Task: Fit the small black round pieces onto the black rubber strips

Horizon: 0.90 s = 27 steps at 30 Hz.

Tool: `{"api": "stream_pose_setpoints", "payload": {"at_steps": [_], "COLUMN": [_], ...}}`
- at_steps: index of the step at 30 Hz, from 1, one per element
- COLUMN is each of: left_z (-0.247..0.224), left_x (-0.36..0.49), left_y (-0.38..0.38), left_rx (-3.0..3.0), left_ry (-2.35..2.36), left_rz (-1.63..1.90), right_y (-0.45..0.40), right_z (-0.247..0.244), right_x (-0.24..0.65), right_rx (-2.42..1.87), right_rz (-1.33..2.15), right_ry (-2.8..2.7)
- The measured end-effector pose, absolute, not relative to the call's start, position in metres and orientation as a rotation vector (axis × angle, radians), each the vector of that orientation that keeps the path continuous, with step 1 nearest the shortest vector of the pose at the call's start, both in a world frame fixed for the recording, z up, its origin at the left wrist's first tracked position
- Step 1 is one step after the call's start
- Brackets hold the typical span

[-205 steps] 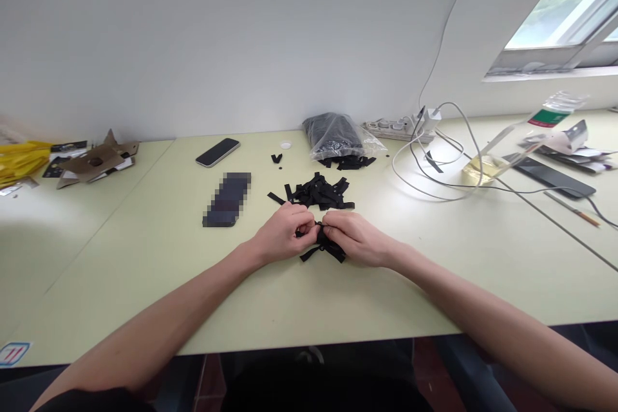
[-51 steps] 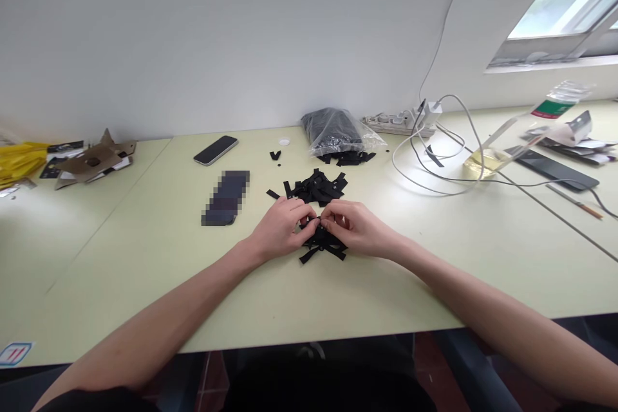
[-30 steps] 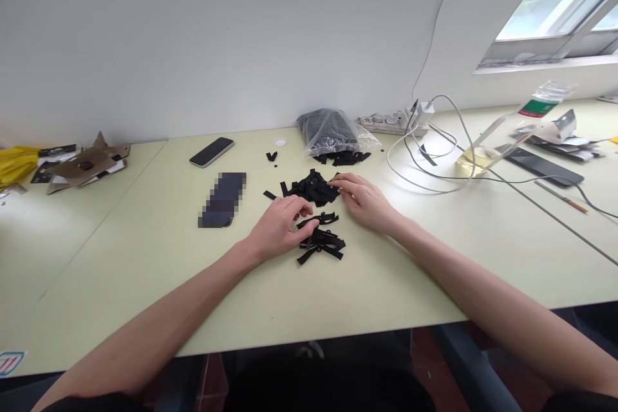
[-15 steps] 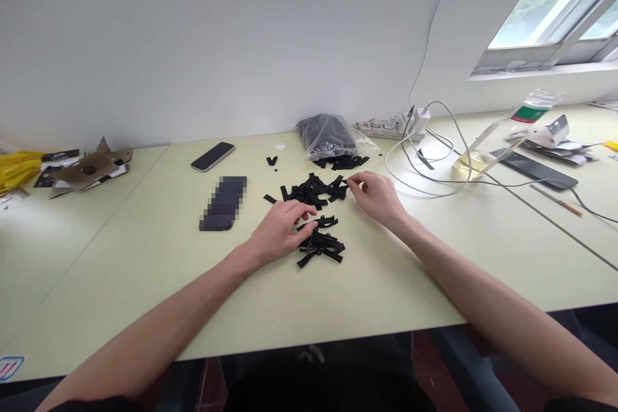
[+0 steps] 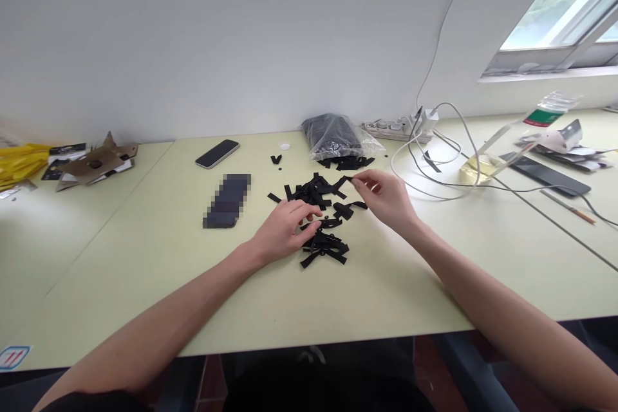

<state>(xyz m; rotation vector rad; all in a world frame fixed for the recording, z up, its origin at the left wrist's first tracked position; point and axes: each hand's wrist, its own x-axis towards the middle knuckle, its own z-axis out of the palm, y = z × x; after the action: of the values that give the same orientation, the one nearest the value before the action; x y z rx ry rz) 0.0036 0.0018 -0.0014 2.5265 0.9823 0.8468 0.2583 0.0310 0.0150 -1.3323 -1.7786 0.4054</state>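
Observation:
My right hand (image 5: 386, 198) pinches the end of a black strip (image 5: 344, 184) at the right side of a loose pile of black strips (image 5: 313, 189). Just below that hand, a few more black strips (image 5: 344, 210) lie apart from the pile. My left hand (image 5: 288, 229) rests on the table with its fingers slightly curled and parted, over the left edge of a nearer heap of black strips (image 5: 326, 246). Small round black parts show on some strips of this heap. I see nothing held between the left fingers.
Behind the piles lies a clear plastic bag (image 5: 335, 136) full of black pieces. Two phones, one black-screened (image 5: 217, 154) and one blurred out (image 5: 226, 201), are at left. Cables (image 5: 437, 181), a power strip (image 5: 386, 127), a tilted cut bottle (image 5: 512, 135) and a brush (image 5: 568, 207) are at right.
Some strips at the pile's right have come apart and now lie nearer me, below my right hand. The right hand still pinches a strip. My left hand keeps its place; the view shifted slightly.

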Motion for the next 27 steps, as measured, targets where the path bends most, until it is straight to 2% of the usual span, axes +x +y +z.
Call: {"api": "stream_pose_setpoints", "payload": {"at_steps": [3, 5, 10, 27], "left_z": [-0.002, -0.002, -0.005, -0.006], "left_x": [0.003, 0.002, 0.001, 0.001], "left_y": [0.002, 0.003, 0.004, 0.004], "left_rx": [2.535, 2.538, 2.525, 2.625], "left_ry": [0.972, 0.975, 1.001, 0.952], "left_rz": [0.874, 0.881, 0.906, 0.854], "right_y": [0.018, 0.008, -0.004, -0.007], "right_z": [0.012, 0.009, 0.008, 0.005], "right_x": [0.243, 0.232, 0.224, 0.222], "right_rx": [-1.228, -1.178, -1.082, -0.903], "right_rz": [0.745, 0.823, 0.693, 0.546], "right_ry": [-1.861, -1.986, -2.2, -2.401]}}
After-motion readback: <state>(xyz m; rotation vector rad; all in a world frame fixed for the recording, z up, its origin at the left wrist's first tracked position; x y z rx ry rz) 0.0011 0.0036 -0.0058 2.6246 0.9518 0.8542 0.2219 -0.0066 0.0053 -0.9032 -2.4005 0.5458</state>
